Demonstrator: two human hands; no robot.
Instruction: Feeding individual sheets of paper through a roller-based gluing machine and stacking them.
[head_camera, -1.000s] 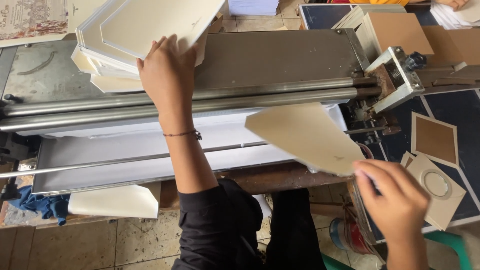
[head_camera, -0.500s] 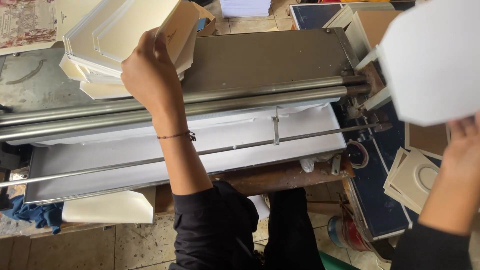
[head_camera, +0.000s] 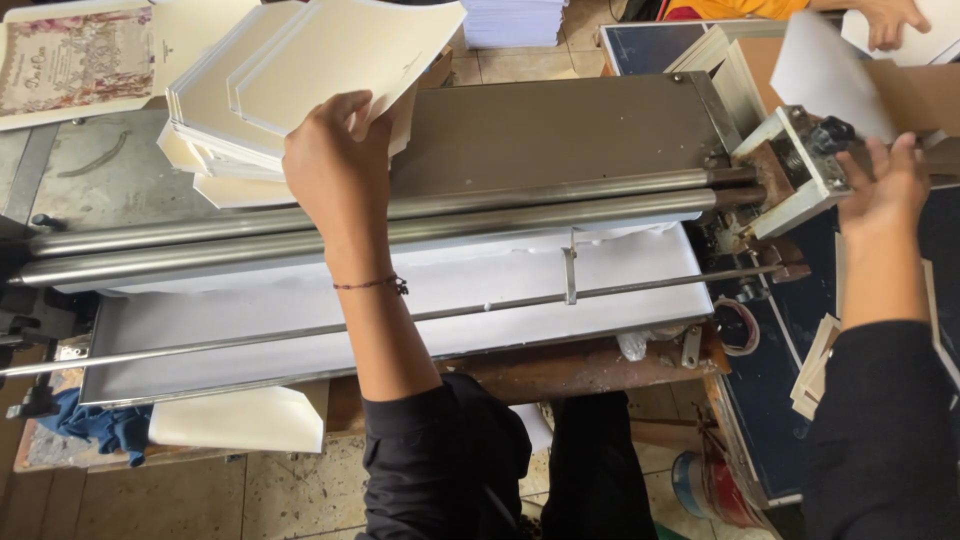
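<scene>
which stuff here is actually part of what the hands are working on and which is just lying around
In use:
left hand on the stack of cream cards
right hand at a white sheet
metal rollers of the machine
white tray under the rollers

Lying about:
blue cloth
printed card
pile of white paper
blue bucket

Head cam, steep downward, close.

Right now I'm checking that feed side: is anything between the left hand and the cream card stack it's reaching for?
Nothing visible. The left hand already rests on the cream card stack, fingers over the top sheet's edge, beyond the steel rollers.
</scene>
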